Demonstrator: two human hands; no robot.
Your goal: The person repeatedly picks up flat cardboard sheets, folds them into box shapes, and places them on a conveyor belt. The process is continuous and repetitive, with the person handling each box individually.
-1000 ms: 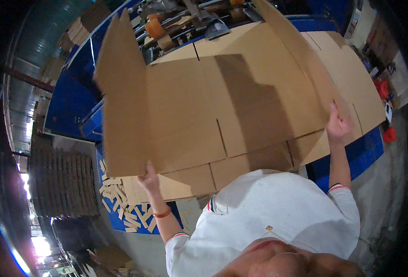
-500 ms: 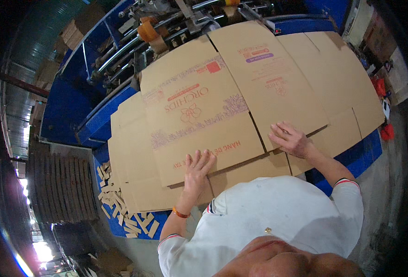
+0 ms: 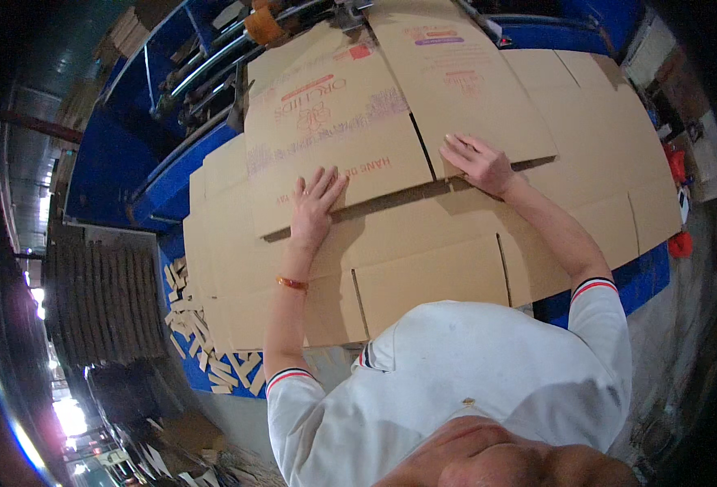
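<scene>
The left grip point(image 3: 315, 207) lies flat with its fingers spread wide on a printed cardboard sheet point(image 3: 358, 134), its heel crossing the sheet's near edge. The right grip point(image 3: 482, 169) rests on the same sheet, fingers closer together and lightly bent, just right of the dark slot that runs in from that edge. Neither is wrapped around anything; both press from above.

The printed sheet spreads ahead of both grips. Its left edge runs forward just left of the left grip, its near right corner lies to the right of the right grip, and its far end reaches the machine rollers point(image 3: 263, 26) well ahead. A dark gap shows beneath its near edge, between the grips.

Behind the grips, a broad band of plain cardboard point(image 3: 431, 235) stretches to the shirt point(image 3: 488, 357), cut by two slots; it also runs well out to the right of the right grip. Past its edges the blue tabletop point(image 3: 647, 272) shows, behind and right of the right grip. Cardboard offcuts point(image 3: 204, 337) litter the tabletop behind and left of the left grip, well apart from it.
</scene>
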